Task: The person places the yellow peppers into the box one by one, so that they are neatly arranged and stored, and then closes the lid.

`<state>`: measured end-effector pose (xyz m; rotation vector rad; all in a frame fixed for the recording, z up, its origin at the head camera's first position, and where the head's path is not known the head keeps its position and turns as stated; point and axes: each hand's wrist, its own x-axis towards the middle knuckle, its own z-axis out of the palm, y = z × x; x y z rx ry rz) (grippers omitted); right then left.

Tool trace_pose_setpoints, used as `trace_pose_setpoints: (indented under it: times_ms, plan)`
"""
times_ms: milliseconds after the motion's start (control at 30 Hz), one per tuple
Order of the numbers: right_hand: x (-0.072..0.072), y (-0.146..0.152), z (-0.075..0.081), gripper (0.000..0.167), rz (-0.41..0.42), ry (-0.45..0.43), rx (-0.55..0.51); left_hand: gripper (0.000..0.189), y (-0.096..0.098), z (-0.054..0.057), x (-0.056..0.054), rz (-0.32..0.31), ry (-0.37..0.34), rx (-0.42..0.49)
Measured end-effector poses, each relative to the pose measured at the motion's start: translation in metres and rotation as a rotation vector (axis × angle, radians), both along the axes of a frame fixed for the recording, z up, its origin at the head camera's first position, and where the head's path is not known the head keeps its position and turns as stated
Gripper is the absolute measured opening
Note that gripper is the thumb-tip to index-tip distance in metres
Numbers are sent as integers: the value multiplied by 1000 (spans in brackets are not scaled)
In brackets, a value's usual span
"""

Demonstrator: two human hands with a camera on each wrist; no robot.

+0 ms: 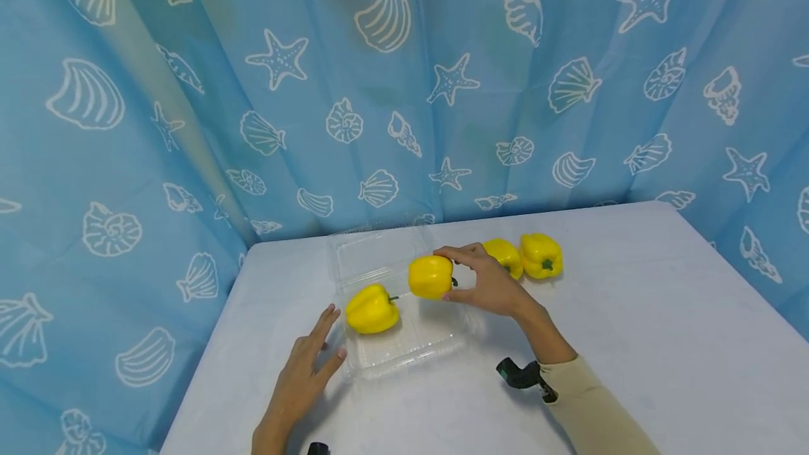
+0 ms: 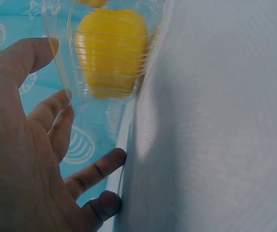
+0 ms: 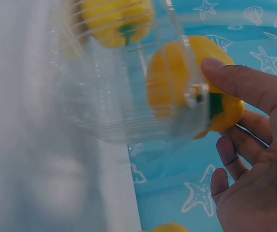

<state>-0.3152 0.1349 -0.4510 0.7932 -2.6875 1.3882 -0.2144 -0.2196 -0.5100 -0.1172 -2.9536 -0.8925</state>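
Observation:
A clear plastic clamshell box (image 1: 404,360) lies on the white table with its lid (image 1: 373,253) folded back. One yellow bell pepper (image 1: 371,309) sits in the left part of its base. Over the right part, my right hand (image 1: 489,285) grips a second yellow bell pepper (image 1: 431,277) between thumb and fingers, its green stem facing the palm. In the right wrist view that held pepper (image 3: 177,72) shows partly through the box wall. My left hand (image 1: 305,371) is by the box's left side, fingers spread and holding nothing; its fingertips are right at the box edge (image 2: 56,63).
Two more yellow bell peppers stand behind my right hand, one partly hidden (image 1: 504,255) and one in full view (image 1: 541,256). A blue curtain (image 1: 392,90) with white shell and starfish prints hangs behind the table (image 1: 632,314). A black strap mount (image 1: 521,374) is on my right wrist.

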Motion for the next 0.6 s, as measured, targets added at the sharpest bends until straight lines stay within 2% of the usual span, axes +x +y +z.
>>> trace_pose_setpoints:
  times_ms: [167,600]
  plan:
    - [-2,-4,-4,74,38,10,12,68,-1,0,0,-11,7,7]
    - [-4,-13,-16,74,42,-8,80,67,-1,0,0,-14,23,8]
